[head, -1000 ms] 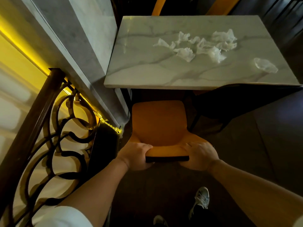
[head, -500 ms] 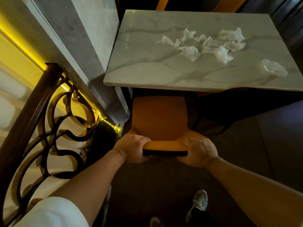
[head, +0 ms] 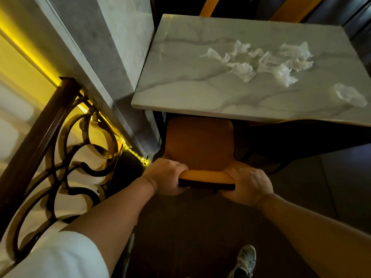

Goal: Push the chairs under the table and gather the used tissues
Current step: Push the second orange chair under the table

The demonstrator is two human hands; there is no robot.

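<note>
An orange chair (head: 198,143) stands at the near edge of a white marble table (head: 180,85), its seat partly under the tabletop. My left hand (head: 166,175) grips the left end of the chair's backrest top, and my right hand (head: 249,185) grips the right end. Several crumpled white tissues (head: 259,61) lie bunched on the table's far right part. One more crumpled tissue (head: 349,95) lies alone near the right front edge. Two more orange chair backs (head: 206,7) show beyond the far side of the table.
A marble wall panel (head: 112,57) runs along the left of the table, close to the chair. A dark wooden railing (head: 40,125) with curled ironwork stands at the left, lit yellow. Dark floor (head: 200,227) lies below me, with my shoe (head: 245,259) on it.
The chair has slid forward, further under the table, with both hands holding its backrest. I have stepped closer to the table.
</note>
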